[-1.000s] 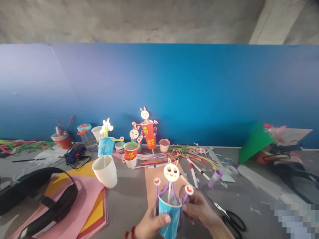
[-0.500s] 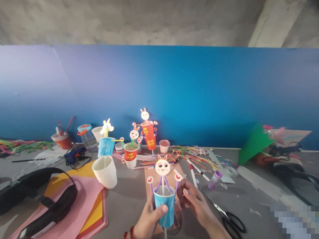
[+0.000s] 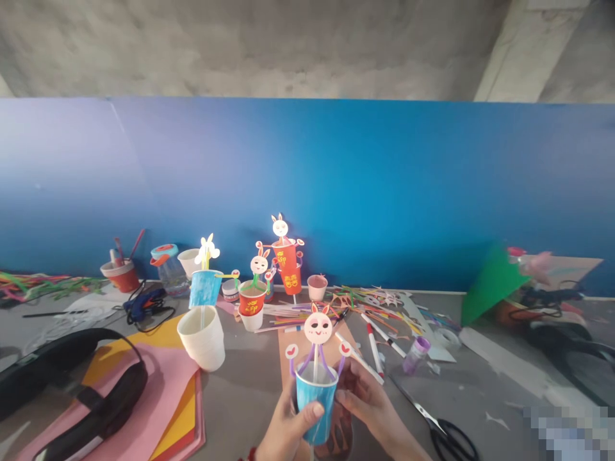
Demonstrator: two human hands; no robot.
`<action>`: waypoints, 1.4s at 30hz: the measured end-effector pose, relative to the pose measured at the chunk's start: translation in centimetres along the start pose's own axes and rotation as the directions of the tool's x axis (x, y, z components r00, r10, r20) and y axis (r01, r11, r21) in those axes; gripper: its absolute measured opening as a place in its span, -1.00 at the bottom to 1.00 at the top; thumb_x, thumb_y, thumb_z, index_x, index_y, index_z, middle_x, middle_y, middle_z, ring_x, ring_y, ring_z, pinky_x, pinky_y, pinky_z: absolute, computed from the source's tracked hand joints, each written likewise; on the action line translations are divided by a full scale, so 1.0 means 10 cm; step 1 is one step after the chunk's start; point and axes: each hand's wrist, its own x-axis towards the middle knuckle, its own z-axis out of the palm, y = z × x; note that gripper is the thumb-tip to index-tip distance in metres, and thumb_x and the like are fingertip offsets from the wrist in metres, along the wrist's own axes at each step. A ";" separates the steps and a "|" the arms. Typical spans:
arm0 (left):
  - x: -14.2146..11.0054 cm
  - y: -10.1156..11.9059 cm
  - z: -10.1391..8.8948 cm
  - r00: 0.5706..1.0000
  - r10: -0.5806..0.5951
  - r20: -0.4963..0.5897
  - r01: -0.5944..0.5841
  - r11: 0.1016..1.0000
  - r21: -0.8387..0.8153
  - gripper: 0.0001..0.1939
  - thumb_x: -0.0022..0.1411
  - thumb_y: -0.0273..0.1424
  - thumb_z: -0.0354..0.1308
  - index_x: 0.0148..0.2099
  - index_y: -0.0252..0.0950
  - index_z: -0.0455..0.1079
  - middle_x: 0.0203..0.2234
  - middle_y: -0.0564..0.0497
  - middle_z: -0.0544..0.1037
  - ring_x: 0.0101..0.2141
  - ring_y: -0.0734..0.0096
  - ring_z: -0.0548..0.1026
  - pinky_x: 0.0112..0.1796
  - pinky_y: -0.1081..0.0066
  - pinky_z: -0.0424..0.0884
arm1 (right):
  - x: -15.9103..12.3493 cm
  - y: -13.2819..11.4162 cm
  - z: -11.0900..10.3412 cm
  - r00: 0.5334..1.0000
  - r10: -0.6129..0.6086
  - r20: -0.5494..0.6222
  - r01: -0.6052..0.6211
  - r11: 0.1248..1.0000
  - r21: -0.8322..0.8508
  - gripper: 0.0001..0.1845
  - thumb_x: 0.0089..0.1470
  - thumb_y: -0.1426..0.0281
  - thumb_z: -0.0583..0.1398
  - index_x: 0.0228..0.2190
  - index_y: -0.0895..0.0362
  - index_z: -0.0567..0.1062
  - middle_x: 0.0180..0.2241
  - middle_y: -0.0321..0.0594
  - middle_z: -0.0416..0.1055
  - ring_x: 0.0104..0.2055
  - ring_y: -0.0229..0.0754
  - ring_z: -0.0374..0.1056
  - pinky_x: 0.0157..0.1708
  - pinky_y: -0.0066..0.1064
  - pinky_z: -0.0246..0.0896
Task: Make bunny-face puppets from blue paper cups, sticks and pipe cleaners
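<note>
In the lower middle my left hand [image 3: 288, 419] wraps round a blue-painted paper cup [image 3: 317, 410], its thumb across the front. A round white rabbit face [image 3: 318, 327] rises out of the cup on a white stick, whose lower end shows under the cup. Purple pipe cleaner arms [image 3: 341, 369] bend over the rim, each tipped with a white disc bearing a red heart [image 3: 344, 349]. My right hand [image 3: 362, 397] is closed at the cup's right rim, thumb and fingers about the base of the right arm; its fingertips are partly hidden.
Black-handled scissors [image 3: 446, 435] lie at my right, near a purple glue stick [image 3: 417, 354] and markers [image 3: 375, 349]. Stacked white cups [image 3: 202, 339] stand left, by headphones [image 3: 110, 410] on coloured paper. Behind are red rabbit cups [image 3: 287, 264] and scattered pipe cleaners [image 3: 283, 314].
The cup has shifted left and slightly back from where it was a second ago. My right hand came away from it, fingers apart, and is now back at its right rim.
</note>
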 end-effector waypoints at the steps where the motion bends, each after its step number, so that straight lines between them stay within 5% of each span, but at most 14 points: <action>1: 0.00 0.00 0.00 1.000 0.001 -0.001 -0.001 1.000 0.002 -0.34 0.03 -0.14 0.42 0.15 -0.24 0.43 -0.01 -0.18 0.59 -0.01 -0.03 0.51 0.05 0.14 0.38 | 0.00 0.00 0.00 1.000 -0.015 -0.005 0.015 1.000 -0.010 -0.61 0.04 0.11 0.36 -0.21 0.10 0.49 -0.41 -0.28 0.42 -0.41 -0.24 0.33 -0.45 -0.48 0.26; 13: -0.01 -0.02 -0.01 0.998 -0.057 -0.009 0.056 0.996 -0.073 -0.29 0.10 -0.15 0.37 0.26 -0.21 0.32 0.04 -0.19 0.55 0.08 -0.06 0.45 0.08 0.13 0.35 | -0.01 -0.08 0.07 0.999 -0.048 -0.008 0.048 0.999 -0.017 -0.70 0.08 0.17 0.35 -0.27 0.10 0.49 -0.43 -0.31 0.41 -0.39 -0.26 0.31 -0.39 -0.49 0.24; 20: 0.00 0.00 0.01 0.997 -0.071 0.036 0.072 0.997 -0.012 -0.17 0.06 -0.14 0.39 0.32 -0.23 0.22 0.00 -0.21 0.56 0.03 -0.06 0.48 0.03 0.14 0.39 | 0.01 -0.06 0.05 0.999 -0.037 -0.007 0.037 0.999 0.025 -0.68 0.07 0.16 0.35 -0.26 0.10 0.47 -0.50 -0.36 0.35 -0.51 -0.33 0.26 -0.57 -0.56 0.14; 30: 0.01 0.09 0.02 0.999 -0.027 -0.020 0.028 0.999 0.023 -0.27 0.05 -0.17 0.40 0.23 -0.25 0.33 0.01 -0.20 0.56 0.03 -0.06 0.48 0.03 0.14 0.39 | -0.02 -0.06 0.07 0.999 -0.024 -0.029 0.023 0.999 -0.030 -0.64 0.07 0.12 0.34 -0.22 0.11 0.48 -0.45 -0.30 0.38 -0.44 -0.26 0.30 -0.47 -0.48 0.22; 42: 0.02 -0.01 -0.05 0.998 0.038 -0.058 -0.031 0.993 0.115 -0.24 -0.05 -0.13 0.45 0.18 -0.25 0.37 -0.04 -0.20 0.59 -0.04 -0.02 0.51 -0.04 0.24 0.42 | -0.07 -0.09 0.01 0.969 -0.106 -0.222 0.111 0.994 0.006 -0.70 0.06 0.15 0.34 -0.37 0.11 0.45 -0.57 -0.39 0.30 -0.59 -0.36 0.21 -0.60 -0.54 0.15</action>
